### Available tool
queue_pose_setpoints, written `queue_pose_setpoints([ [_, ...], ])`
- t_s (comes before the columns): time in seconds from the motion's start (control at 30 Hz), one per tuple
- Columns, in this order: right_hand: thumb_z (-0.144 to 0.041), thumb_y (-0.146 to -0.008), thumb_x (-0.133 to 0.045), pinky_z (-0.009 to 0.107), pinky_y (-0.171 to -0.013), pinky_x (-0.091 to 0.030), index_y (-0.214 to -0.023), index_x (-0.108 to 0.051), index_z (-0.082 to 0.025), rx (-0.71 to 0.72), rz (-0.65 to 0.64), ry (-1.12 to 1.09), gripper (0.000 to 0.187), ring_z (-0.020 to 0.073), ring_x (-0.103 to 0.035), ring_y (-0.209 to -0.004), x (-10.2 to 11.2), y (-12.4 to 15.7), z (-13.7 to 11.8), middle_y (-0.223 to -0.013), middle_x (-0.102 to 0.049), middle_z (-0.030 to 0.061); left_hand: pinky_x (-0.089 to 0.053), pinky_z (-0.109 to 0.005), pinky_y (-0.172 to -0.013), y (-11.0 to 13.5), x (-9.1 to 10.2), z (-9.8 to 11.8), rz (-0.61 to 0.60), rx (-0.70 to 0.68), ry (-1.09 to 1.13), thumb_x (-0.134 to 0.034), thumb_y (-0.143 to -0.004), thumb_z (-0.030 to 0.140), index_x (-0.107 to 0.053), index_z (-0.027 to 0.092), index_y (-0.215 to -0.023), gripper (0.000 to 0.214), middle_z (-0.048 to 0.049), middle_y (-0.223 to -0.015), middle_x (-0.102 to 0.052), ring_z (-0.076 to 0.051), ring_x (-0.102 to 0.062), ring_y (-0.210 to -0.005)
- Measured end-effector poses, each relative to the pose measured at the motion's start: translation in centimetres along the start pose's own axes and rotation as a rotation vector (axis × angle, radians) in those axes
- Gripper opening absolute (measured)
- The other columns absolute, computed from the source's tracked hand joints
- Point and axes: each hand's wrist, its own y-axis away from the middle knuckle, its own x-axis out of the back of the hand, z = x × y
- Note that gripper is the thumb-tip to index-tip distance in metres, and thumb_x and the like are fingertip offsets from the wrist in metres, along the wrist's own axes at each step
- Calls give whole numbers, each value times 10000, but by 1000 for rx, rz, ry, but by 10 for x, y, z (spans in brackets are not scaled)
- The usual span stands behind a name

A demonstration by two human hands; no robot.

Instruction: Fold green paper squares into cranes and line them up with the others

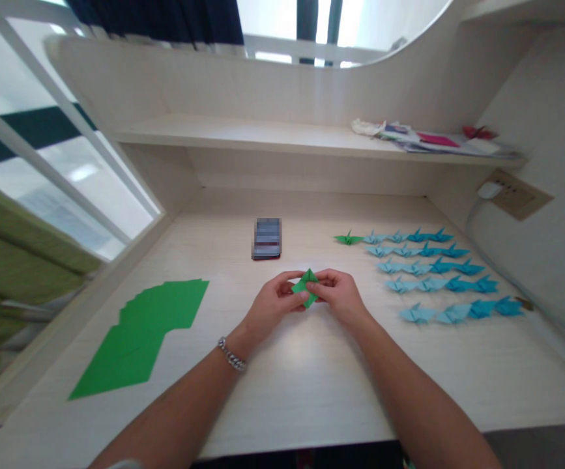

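Note:
A small folded piece of green paper point(310, 279), diamond-shaped with a creased top point, is held just above the desk between both hands. My left hand point(278, 296) pinches its left side, thumb on the front and fingers behind. Opposite it, my right hand point(335, 291) grips the right side, with the thumb laid across the front face. The fingertips behind the paper are partly hidden. A finished green paper crane point(348, 239) sits beyond my right hand, at the left end of the back row of blue paper cranes point(419, 268).
Fanned green paper sheets point(138, 339) lie at the left of the desk. A phone point(267, 238) rests behind my hands. Papers point(438, 140) are piled on the shelf point(262, 135). On the right wall, a white plug and cable point(488, 190) hang from an outlet.

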Motion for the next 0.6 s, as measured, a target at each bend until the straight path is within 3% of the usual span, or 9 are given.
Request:
queue_pose_setpoints([
  [0.07, -331, -565, -784, 262, -539, -490, -803, -700, -147, -27, -27, -5, 313, 147, -623, -570, 2, 1, 0, -677, -698, 37, -538, -311, -670, -1, 1, 0, 50, 1, -1, -718, -702, 255, -617, 135, -1056, 387, -55, -802, -672, -158, -641, -717],
  [0.2, -315, -578, -770, 285, -594, -522, -832, -723, -157, -86, -102, -18, 303, 149, -640, -616, 5, 1, -2, -730, -709, 42, -547, -320, -678, -3, 4, -1, 130, -12, 16, -731, -672, 229, -666, 120, -901, 262, -56, -787, -675, -152, -633, -701],
  [0.43, -254, -531, -793, 320, -642, -541, -800, -741, -162, -102, -117, -114, 288, 162, -652, -629, 9, 0, -3, -715, -712, 47, -549, -306, -635, -2, 1, 4, 136, -11, 160, -727, -640, 175, -675, 123, -765, 145, -35, -726, -663, -148, -629, -665],
  [0.6, -311, -576, -782, 368, -698, -543, -757, -733, -134, -117, -132, -134, 257, 186, -658, -669, 8, 2, -6, -724, -709, 71, -554, -324, -676, -1, 2, 3, 103, -7, 172, -697, -672, 175, -679, 106, -766, 118, -57, -746, -671, -162, -637, -698],
])
